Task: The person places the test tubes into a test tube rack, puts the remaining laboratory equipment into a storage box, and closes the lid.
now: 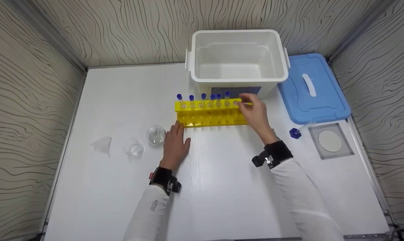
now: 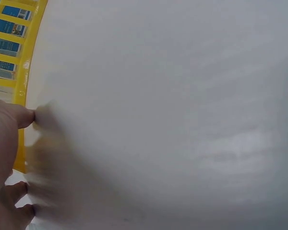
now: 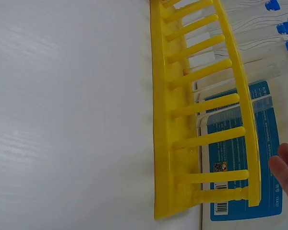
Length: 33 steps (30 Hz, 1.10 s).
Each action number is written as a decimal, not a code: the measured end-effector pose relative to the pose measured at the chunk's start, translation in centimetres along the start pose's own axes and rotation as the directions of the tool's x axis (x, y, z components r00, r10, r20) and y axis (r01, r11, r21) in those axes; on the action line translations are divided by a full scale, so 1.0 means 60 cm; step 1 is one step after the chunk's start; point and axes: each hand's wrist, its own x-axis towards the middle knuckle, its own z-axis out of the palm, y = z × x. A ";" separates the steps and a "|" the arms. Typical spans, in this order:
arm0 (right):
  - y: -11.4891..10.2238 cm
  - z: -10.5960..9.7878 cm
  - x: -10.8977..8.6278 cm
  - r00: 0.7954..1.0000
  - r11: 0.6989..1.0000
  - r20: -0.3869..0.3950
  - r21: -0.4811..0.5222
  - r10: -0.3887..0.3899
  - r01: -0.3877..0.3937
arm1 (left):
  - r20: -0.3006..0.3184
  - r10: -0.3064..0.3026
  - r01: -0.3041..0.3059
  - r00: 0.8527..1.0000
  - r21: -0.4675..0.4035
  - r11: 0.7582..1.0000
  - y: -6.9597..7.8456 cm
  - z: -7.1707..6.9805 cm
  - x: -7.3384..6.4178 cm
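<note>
A yellow test tube rack (image 1: 208, 118) stands across the middle of the table, with several blue-capped test tubes (image 1: 227, 97) in its upper row. My left hand (image 1: 176, 145) lies with straight fingers on the table, fingertips at the rack's front left corner. In the left wrist view, the thumb (image 2: 21, 116) is beside the rack's yellow edge. Over the rack's right end, my right hand (image 1: 255, 112) has bent fingers and a thumb slightly apart. No tube shows between the fingers (image 3: 283, 167) in the right wrist view, though that hand is partly cut off.
Behind the rack sits a white storage bin (image 1: 195, 55), with its blue lid (image 1: 322, 97) to the right. A cylinder with a blue base (image 1: 295, 133) lies beside a wire gauze (image 1: 347, 147). Leftward are a round glass vessel (image 1: 156, 135), a small beaker (image 1: 135, 149) and a funnel (image 1: 102, 145).
</note>
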 end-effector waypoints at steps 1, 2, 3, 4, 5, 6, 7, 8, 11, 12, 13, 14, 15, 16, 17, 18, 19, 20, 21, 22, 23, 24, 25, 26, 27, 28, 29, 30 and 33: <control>0.001 -0.002 -0.001 1.000 1.000 -0.003 -0.015 -0.012 0.011 | -0.001 -0.001 0.001 1.000 -0.003 1.000 0.000 0.000 0.000; 0.003 -0.004 -0.003 1.000 0.999 -0.007 -0.030 -0.023 0.023 | -0.002 -0.002 0.002 1.000 -0.004 1.000 0.000 0.001 0.000; 0.004 -0.006 -0.004 0.999 0.998 -0.009 -0.048 -0.035 0.035 | -0.003 -0.002 0.002 1.000 -0.006 1.000 0.000 0.001 0.000; 0.006 -0.008 -0.005 0.999 0.997 -0.010 -0.064 -0.049 0.049 | -0.002 -0.003 0.003 1.000 -0.009 1.000 0.000 0.001 0.000; 0.007 -0.009 -0.005 0.998 0.995 -0.012 -0.081 -0.062 0.061 | 0.002 -0.005 0.005 1.000 -0.008 1.000 0.000 0.000 0.000; 0.009 -0.011 -0.006 0.997 0.993 -0.013 -0.099 -0.072 0.071 | 0.003 -0.004 0.004 1.000 -0.009 1.000 0.001 0.000 0.001; 0.011 -0.012 -0.007 0.996 0.990 -0.013 -0.115 -0.084 0.082 | 0.006 -0.006 0.006 1.000 -0.009 1.000 0.001 -0.001 0.001; 0.013 -0.014 -0.008 0.995 0.987 -0.013 -0.132 -0.096 0.093 | 0.011 -0.009 0.009 1.000 -0.008 1.000 0.002 -0.001 0.001; 0.020 -0.018 -0.011 0.993 0.976 -0.014 -0.184 -0.121 0.116 | 0.026 -0.022 0.022 0.999 -0.005 1.000 0.003 -0.002 0.001; 0.023 -0.020 -0.012 0.992 0.972 -0.013 -0.202 -0.126 0.120 | 0.027 -0.025 0.025 0.999 -0.005 1.000 0.003 -0.002 0.002; 0.025 -0.021 -0.012 0.991 0.968 -0.012 -0.219 -0.131 0.125 | 0.030 -0.028 0.028 0.999 -0.006 1.000 0.003 -0.002 0.002; 0.027 -0.022 -0.013 0.991 0.963 -0.009 -0.236 -0.132 0.126 | 0.032 -0.032 0.032 0.999 -0.007 0.999 0.003 -0.002 0.002; 0.029 -0.023 -0.014 0.991 0.959 -0.005 -0.253 -0.133 0.127 | 0.031 -0.033 0.033 0.999 -0.006 0.999 0.003 -0.002 0.002; 0.031 -0.023 -0.014 0.991 0.955 -0.001 -0.269 -0.133 0.128 | 0.031 -0.033 0.033 0.999 -0.005 0.999 0.003 -0.002 0.002; 0.033 -0.024 -0.015 0.991 0.951 0.004 -0.282 -0.132 0.127 | 0.028 -0.030 0.031 0.999 -0.004 1.000 0.003 -0.002 0.002; 0.035 -0.024 -0.016 0.992 0.948 0.008 -0.293 -0.129 0.126 | 0.026 -0.030 0.030 0.999 -0.002 1.000 0.002 -0.001 0.002; 0.037 -0.024 -0.017 0.992 0.945 0.013 -0.303 -0.126 0.124 | 0.025 -0.029 0.029 0.999 -0.002 1.000 0.002 -0.001 0.002; 0.039 -0.023 -0.017 0.993 0.942 0.016 -0.312 -0.121 0.120 | 0.023 -0.027 0.027 0.999 0.000 1.000 0.002 0.000 0.002; 0.042 -0.023 -0.018 0.993 0.938 0.020 -0.326 -0.114 0.114 | 0.022 -0.029 0.029 0.999 0.001 1.000 0.002 0.000 0.002; 0.044 -0.024 -0.019 0.994 0.935 0.023 -0.338 -0.107 0.108 | 0.023 -0.032 0.032 0.999 0.002 0.999 0.002 0.001 0.002; 0.046 -0.024 -0.019 0.995 0.932 0.027 -0.348 -0.100 0.103 | 0.023 -0.036 0.036 0.999 0.002 0.999 0.002 0.001 0.002; 0.049 -0.024 -0.020 0.995 0.928 0.030 -0.359 -0.093 0.098 | 0.025 -0.042 0.042 0.999 0.001 0.999 0.003 0.002 0.002; 0.051 -0.024 -0.020 0.996 0.925 0.034 -0.368 -0.086 0.093 | 0.027 -0.047 0.047 0.999 0.002 0.999 0.003 0.002 0.002; 0.053 -0.025 -0.021 0.996 0.923 0.040 -0.374 -0.079 0.088 | 0.027 -0.050 0.050 0.998 0.003 0.999 0.003 0.002 0.003; 0.055 -0.025 -0.021 0.996 0.921 0.045 -0.380 -0.071 0.082 | 0.028 -0.054 0.054 0.998 0.004 0.999 0.004 0.002 0.003; 0.058 -0.025 -0.021 0.997 0.921 0.050 -0.381 -0.063 0.078 | 0.028 -0.055 0.055 0.998 0.006 0.998 0.004 0.002 0.003; 0.060 -0.026 -0.021 0.997 0.921 0.056 -0.383 -0.054 0.072 | 0.026 -0.054 0.054 0.998 0.006 0.999 0.004 0.002 0.003; 0.062 -0.026 -0.021 0.997 0.921 0.064 -0.384 -0.044 0.065 | 0.025 -0.052 0.051 0.998 0.007 0.999 0.004 0.002 0.003; 0.068 -0.027 -0.020 0.996 0.920 0.094 -0.390 -0.010 0.046 | 0.027 -0.050 0.050 0.998 0.012 0.999 0.004 0.003 0.004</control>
